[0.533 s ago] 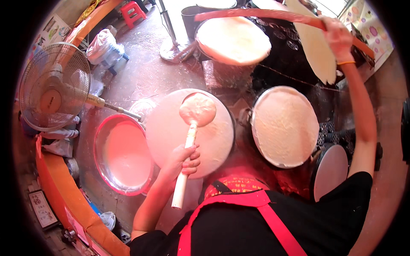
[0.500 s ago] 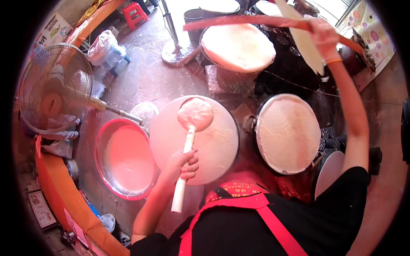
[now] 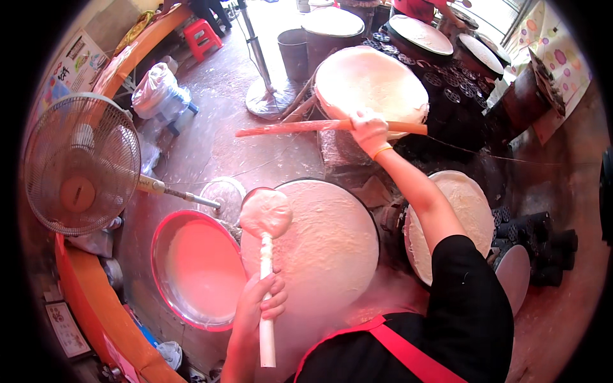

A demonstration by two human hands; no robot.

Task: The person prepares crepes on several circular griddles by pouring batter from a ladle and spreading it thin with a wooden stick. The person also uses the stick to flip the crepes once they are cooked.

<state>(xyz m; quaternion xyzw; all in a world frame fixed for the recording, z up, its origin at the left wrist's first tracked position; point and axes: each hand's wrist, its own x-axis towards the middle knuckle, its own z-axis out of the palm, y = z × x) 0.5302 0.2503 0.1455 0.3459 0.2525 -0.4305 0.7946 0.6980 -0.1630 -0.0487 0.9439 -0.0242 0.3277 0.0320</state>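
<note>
My left hand (image 3: 263, 299) is closed round the pale handle of a ladle (image 3: 266, 217), whose bowl is coated or filled with creamy batter. Below it lies a round griddle (image 3: 332, 255) covered by a thin pale layer, with steam at its near edge. Left of the griddle is a red-rimmed basin (image 3: 156, 255) of batter. Out ahead, my right hand (image 3: 370, 134) grips a long flat wooden stick (image 3: 294, 127), level at the near edge of a large round pale flatbread (image 3: 373, 80). A second coated griddle (image 3: 460, 217) is partly hidden by my right arm.
A standing fan (image 3: 80, 166) is at the left, above an orange counter (image 3: 96, 306). Perforated black coal briquettes (image 3: 530, 230) lie at the right. More round griddles (image 3: 421, 35) stand at the far right, near another person's red clothing (image 3: 415, 7). A metal pole (image 3: 255, 51) stands ahead.
My right hand has come left and nearer with the stick. The long pale sheet beside it no longer hangs there. My left hand and ladle have shifted slightly left and nearer; the view has tilted.
</note>
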